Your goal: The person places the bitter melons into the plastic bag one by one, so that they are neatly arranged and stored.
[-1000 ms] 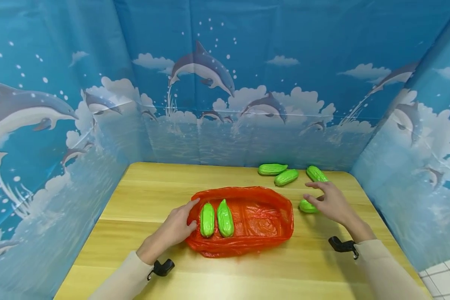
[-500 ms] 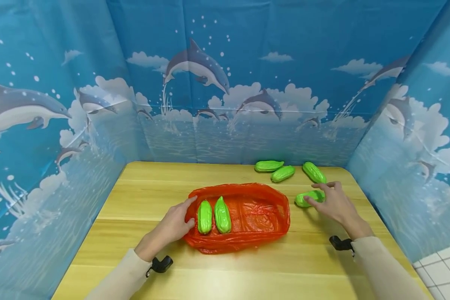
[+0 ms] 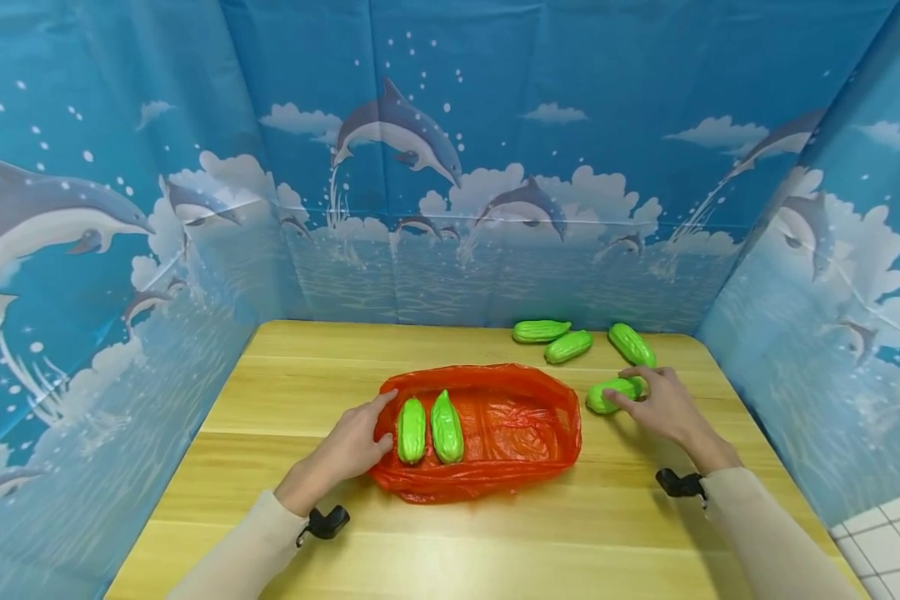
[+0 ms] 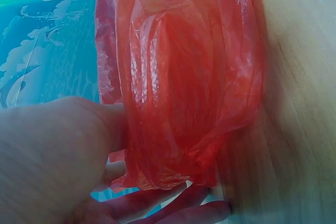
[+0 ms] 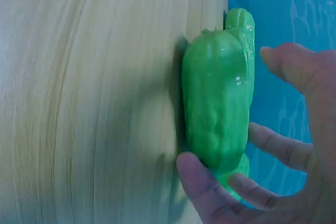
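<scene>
My left hand [image 3: 348,437] rests at the left end of a wide-mouthed red plastic bag [image 3: 480,487], thumb and index finger spread over the rim. In the left wrist view, the thin film hides part of the left hand [image 4: 63,150], while its other fingers extend outside the bag. Inside the bag lie two glossy green bitter melons [image 3: 412,431], side by side at the left. My right hand [image 3: 667,408] reaches round another bitter melon [image 3: 603,398] right of the bag. The right wrist view shows fingertips [image 5: 194,169] at this ribbed melon's near end and the thumb apart from it.
Three more bitter melons [image 3: 542,332] lie along the table's back edge, one of them just beyond the right hand. The wooden table [image 3: 270,383] is walled on three sides by a blue dolphin-print curtain [image 3: 457,283].
My right hand has come down closer round the bitter melon, and that melon has shifted slightly toward the bag. The left hand keeps its place at the bag's rim.
</scene>
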Tool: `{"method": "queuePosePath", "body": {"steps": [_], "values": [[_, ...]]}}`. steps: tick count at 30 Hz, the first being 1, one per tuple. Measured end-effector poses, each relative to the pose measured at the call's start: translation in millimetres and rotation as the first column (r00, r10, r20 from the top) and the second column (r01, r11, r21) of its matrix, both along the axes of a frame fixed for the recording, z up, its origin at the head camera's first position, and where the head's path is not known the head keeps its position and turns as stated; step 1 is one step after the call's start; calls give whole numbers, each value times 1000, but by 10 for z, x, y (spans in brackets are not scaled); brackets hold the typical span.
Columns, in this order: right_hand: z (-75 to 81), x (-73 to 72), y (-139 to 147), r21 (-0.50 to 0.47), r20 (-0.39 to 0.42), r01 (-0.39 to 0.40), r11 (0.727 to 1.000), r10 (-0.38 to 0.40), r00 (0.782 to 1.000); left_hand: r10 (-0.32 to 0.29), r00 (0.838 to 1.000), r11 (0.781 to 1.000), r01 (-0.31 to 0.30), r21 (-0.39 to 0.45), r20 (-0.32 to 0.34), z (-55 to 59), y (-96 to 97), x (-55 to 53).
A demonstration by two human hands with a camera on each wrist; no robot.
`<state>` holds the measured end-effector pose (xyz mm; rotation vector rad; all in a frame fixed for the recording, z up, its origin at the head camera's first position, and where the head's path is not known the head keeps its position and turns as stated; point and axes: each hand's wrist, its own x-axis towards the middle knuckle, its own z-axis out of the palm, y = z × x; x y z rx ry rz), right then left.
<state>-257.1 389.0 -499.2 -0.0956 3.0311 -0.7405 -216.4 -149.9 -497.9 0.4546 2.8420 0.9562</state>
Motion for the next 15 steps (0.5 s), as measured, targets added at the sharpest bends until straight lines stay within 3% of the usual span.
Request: {"method": "queuePosePath", "body": {"steps": [15], "values": [[-22,-79,-114,-159,-15,-53,986,52,999,-12,1000,1000,12,10,-4,-34,4,-29]]}}
